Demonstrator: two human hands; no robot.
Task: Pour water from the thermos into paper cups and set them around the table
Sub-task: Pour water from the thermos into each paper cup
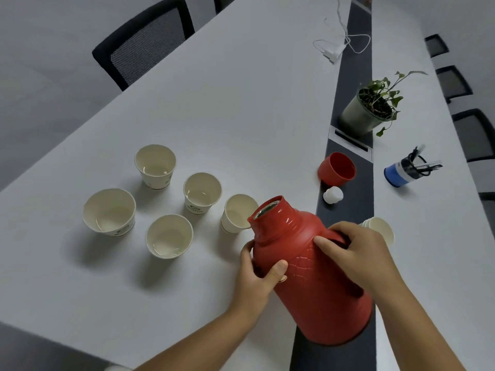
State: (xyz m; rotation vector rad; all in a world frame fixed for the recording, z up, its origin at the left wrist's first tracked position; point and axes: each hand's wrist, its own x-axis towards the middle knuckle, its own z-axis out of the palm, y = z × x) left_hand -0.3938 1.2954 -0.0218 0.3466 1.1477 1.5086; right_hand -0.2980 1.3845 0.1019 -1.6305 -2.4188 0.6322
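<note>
I hold a red thermos (308,271) tilted to the left, its open mouth next to the rim of a paper cup (237,213). My left hand (257,274) grips the thermos body from the left. My right hand (356,253) is curled round its handle on the right. Several other paper cups (166,204) stand open on the white table (227,108) to the left. A stack of spare cups (381,230) lies partly hidden behind my right hand. The red thermos lid (336,170) and a white stopper (333,195) lie beyond the thermos.
A potted plant (371,108) stands on the dark centre strip (353,84). A blue pen holder (409,170) is at the right. A white charger and cable (337,46) lie far back. Black chairs (142,41) line both sides of the table.
</note>
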